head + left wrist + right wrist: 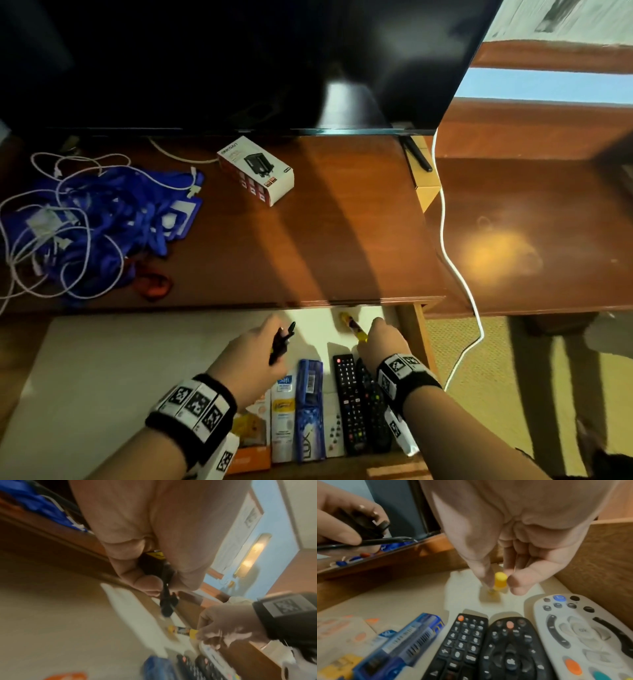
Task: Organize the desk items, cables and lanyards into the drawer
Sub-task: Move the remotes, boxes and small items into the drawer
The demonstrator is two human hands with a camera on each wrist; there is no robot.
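Observation:
The drawer point(120, 359) stands open below the desk edge, lined in white. My left hand point(270, 334) grips a few black pens point(282, 342) above the drawer's middle; the same pens point(165, 599) stick out past its fingers in the left wrist view. At the drawer's far right, my right hand point(375, 329) pinches the yellow cap end of a yellow-and-black stick point(349, 322), whose cap point(500, 578) shows between thumb and forefinger. Blue lanyards point(102, 219) tangled with white cables point(20, 253) lie on the desk at the left.
A white product box point(257, 169) and a small red item point(152, 282) lie on the desk. Black remotes point(347, 401), a grey remote point(582, 635), a blue box point(310, 404) and a tube line the drawer's front. A TV point(239, 61) stands behind; a white cord point(445, 240) hangs at the right.

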